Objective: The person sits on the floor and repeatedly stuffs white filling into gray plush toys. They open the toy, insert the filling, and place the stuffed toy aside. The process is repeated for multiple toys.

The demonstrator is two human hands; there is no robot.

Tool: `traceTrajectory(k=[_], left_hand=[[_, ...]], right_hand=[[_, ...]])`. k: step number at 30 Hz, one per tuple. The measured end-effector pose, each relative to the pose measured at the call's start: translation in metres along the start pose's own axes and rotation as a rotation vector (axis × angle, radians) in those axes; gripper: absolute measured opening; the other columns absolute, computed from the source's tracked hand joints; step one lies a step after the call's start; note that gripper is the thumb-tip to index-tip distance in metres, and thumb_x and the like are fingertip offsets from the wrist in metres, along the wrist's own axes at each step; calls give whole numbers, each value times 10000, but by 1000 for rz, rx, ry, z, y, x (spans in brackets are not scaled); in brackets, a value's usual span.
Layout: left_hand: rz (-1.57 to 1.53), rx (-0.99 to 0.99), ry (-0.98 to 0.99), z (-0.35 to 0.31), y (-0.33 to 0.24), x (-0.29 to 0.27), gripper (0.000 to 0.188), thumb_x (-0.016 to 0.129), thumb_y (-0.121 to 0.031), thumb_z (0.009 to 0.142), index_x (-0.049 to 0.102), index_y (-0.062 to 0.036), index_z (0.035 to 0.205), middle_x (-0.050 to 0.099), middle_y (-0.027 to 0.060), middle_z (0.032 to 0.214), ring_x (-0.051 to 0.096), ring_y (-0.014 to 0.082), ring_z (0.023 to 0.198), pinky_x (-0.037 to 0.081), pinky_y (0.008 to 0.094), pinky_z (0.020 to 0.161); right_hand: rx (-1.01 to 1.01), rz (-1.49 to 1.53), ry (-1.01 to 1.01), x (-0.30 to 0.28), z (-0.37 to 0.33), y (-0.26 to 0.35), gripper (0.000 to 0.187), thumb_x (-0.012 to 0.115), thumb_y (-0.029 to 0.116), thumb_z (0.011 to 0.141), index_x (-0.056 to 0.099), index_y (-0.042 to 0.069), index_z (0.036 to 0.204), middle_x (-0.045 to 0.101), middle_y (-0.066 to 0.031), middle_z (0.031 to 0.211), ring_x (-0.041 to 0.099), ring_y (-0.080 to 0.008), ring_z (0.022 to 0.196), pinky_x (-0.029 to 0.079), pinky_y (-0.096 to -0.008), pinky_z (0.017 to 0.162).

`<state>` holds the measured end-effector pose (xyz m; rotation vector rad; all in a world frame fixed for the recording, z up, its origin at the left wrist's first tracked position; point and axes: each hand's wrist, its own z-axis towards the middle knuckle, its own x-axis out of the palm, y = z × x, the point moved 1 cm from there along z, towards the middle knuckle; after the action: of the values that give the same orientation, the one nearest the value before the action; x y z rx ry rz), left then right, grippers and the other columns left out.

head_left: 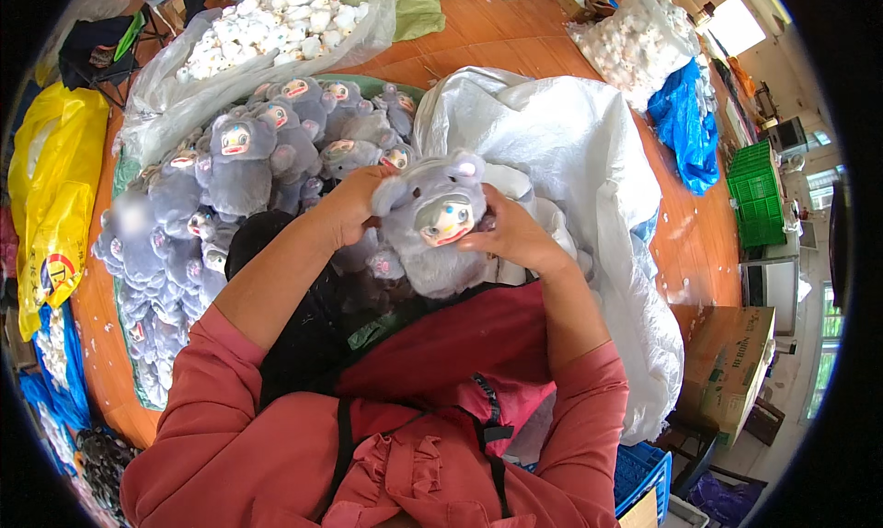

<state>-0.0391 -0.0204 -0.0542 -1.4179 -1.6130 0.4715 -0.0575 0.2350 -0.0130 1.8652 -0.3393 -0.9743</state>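
Orange floor lies below many gray plush toys, too overlapped to count exactly. One held plush toy is between left hand and right hand, neither nearer, its long axis pointing away from the person, head farthest. Both hands' fingers grip the head's sides. One white sack lies rightward.

Dusty-red top, plain elbow-length sleeves, ruffles down front; thin black straps; darker red apron below.
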Motion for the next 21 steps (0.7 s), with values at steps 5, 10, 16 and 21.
traceTrajectory(k=[5, 10, 16, 21], left_hand=[[-263, -4, 171, -10, -16, 12, 416, 587, -368, 944, 613, -50, 1212, 662, 64, 1078, 632, 177, 1000, 541, 360, 821], [32, 102, 81, -23, -16, 35, 466, 729, -319, 871, 582, -73, 1239, 647, 43, 1076, 614, 161, 981, 523, 351, 818], [-113, 72, 11, -12, -3, 32, 402, 774, -87, 805, 641, -62, 1183, 682, 42, 1103, 647, 195, 997, 517, 375, 855], [-270, 179, -99, -3, -1, 18, 404, 780, -76, 795, 645, -71, 1176, 685, 50, 1114, 645, 220, 1025, 505, 402, 897]], right_hand=[[144, 425, -156, 2, 7, 9, 543, 826, 166, 764, 581, -21, 1212, 669, -72, 1090, 614, -151, 982, 484, -298, 900], [154, 626, -349, 9, 15, -6, 427, 775, 64, 801, 609, 14, 1191, 676, -37, 1058, 617, -132, 945, 503, -291, 855], [73, 751, -308, 15, 17, 0, 569, 785, 186, 831, 517, 25, 1306, 627, -63, 1169, 574, -122, 1042, 499, -291, 847], [367, 753, -131, 5, 14, 5, 761, 777, 436, 817, 444, 43, 1378, 594, -92, 1226, 576, -193, 1073, 483, -297, 873]])
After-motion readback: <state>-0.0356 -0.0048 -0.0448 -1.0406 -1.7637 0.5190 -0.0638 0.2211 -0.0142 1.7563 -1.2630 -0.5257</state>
